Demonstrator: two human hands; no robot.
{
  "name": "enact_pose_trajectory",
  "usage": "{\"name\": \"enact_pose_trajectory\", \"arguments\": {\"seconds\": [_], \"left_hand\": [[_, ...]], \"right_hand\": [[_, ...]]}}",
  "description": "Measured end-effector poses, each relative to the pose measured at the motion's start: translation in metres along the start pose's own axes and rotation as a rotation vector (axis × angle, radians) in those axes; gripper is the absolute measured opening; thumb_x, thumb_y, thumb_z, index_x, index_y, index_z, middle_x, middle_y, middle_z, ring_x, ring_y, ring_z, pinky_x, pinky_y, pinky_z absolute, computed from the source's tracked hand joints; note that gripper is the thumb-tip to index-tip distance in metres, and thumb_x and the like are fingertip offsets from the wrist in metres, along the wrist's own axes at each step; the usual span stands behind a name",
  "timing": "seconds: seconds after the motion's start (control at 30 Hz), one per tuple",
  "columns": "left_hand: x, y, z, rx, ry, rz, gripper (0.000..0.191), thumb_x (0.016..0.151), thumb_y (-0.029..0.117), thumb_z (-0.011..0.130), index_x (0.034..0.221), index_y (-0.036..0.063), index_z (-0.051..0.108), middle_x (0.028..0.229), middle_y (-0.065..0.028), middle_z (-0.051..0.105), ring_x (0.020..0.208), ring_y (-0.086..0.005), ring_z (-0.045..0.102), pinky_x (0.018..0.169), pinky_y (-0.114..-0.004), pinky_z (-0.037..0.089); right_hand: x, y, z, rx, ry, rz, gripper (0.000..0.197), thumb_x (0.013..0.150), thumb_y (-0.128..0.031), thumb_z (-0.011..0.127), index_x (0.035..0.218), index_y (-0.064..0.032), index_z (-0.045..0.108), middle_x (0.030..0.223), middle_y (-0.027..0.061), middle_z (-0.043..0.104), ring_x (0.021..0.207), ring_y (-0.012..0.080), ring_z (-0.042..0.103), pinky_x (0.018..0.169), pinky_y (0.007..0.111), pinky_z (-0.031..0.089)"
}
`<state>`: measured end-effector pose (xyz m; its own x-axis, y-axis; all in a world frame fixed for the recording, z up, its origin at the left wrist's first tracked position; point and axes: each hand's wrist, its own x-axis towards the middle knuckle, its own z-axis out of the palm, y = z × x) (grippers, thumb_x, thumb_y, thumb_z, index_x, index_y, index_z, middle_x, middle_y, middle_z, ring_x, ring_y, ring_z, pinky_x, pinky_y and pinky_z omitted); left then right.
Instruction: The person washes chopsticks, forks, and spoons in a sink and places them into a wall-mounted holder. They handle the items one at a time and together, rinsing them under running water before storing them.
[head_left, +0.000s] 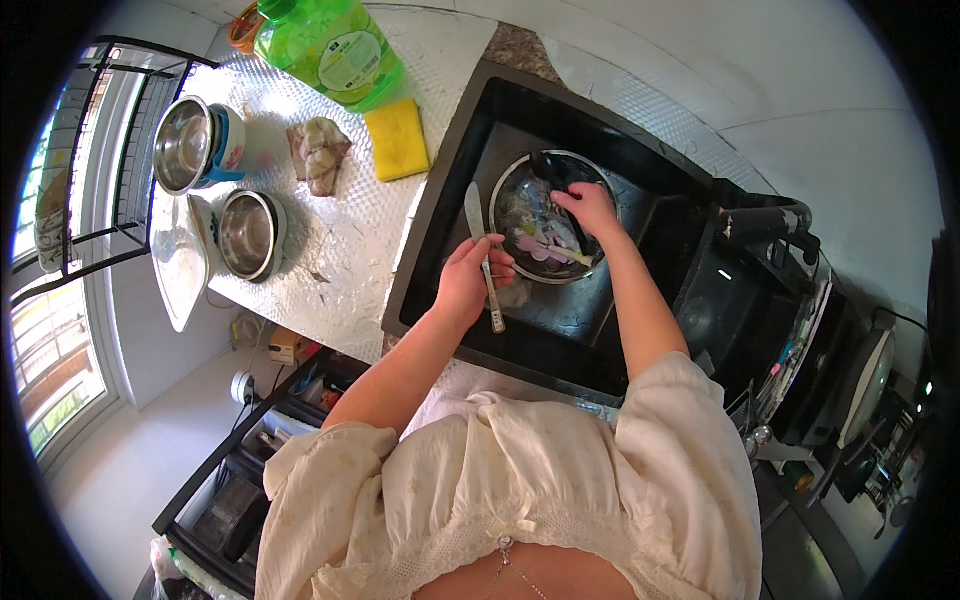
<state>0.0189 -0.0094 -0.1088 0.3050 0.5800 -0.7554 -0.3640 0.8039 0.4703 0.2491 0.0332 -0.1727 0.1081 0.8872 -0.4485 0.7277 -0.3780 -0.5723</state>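
Note:
In my left hand (466, 276) is a table knife (474, 210) with a patterned handle, its blade pointing away from me above the black sink (431, 251). My right hand (589, 210) reaches over a round metal basin (496, 217) standing in the sink and grips a dark utensil (546, 166), whose exact kind I cannot tell. Inside the basin, in cloudy water, lie a pale purple fork (529, 244) and a white-handled utensil (574, 256). Something pale and crumpled (516, 294) rests on the sink floor beside the basin.
On the counter left of the sink are a yellow sponge (397, 140), a crumpled cloth (319, 154), a green bottle (330, 56) and stacked metal bowls (184, 146). A black faucet (765, 225) rises on the right. A black wire rack (112, 157) stands at far left.

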Motion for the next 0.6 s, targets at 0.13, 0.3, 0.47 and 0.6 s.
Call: {"name": "enact_pose_trajectory", "arguments": {"seconds": [0.13, 0.3, 0.47, 0.6], "left_hand": [[-0.001, -0.002, 0.001, -0.003, -0.013, 0.007, 0.022, 0.090, 0.021, 0.042, 0.100, 0.0043, 0.052, 0.073, -0.0077, 0.057, 0.065, -0.0184, 0.055, 0.064, -0.032, 0.045], [-0.007, -0.002, 0.006, 0.003, -0.010, 0.009, 0.020, 0.089, 0.019, 0.042, 0.098, 0.0051, 0.052, 0.072, -0.0070, 0.057, 0.062, -0.0160, 0.055, 0.060, -0.029, 0.046], [-0.010, -0.004, 0.003, 0.057, 0.001, 0.021, 0.021, 0.089, 0.021, 0.044, 0.100, 0.0054, 0.053, 0.072, -0.0070, 0.057, 0.064, -0.0175, 0.054, 0.063, -0.031, 0.045], [-0.009, -0.004, 0.007, -0.007, -0.044, 0.041, 0.022, 0.089, 0.021, 0.043, 0.101, 0.0045, 0.051, 0.073, -0.0075, 0.057, 0.066, -0.0178, 0.056, 0.061, -0.030, 0.046]], "right_hand": [[-0.001, 0.000, -0.004, 0.580, 0.067, -0.145, 0.026, 0.083, -0.024, 0.053, 0.082, 0.0016, 0.059, 0.070, 0.0088, 0.063, 0.069, 0.0161, 0.059, 0.065, 0.028, 0.044], [-0.011, -0.009, -0.004, 0.463, 0.050, -0.126, 0.020, 0.085, -0.018, 0.049, 0.086, 0.0016, 0.053, 0.068, 0.0092, 0.060, 0.062, 0.0171, 0.059, 0.060, 0.028, 0.046], [-0.022, -0.021, 0.002, 0.674, 0.072, -0.033, 0.019, 0.086, -0.019, 0.049, 0.083, -0.0005, 0.048, 0.062, 0.0076, 0.056, 0.053, 0.0165, 0.057, 0.052, 0.028, 0.046], [-0.042, -0.037, 0.005, 0.800, 0.050, 0.024, 0.018, 0.086, -0.019, 0.049, 0.082, -0.0020, 0.047, 0.059, 0.0059, 0.052, 0.048, 0.0134, 0.054, 0.042, 0.026, 0.043]]}}
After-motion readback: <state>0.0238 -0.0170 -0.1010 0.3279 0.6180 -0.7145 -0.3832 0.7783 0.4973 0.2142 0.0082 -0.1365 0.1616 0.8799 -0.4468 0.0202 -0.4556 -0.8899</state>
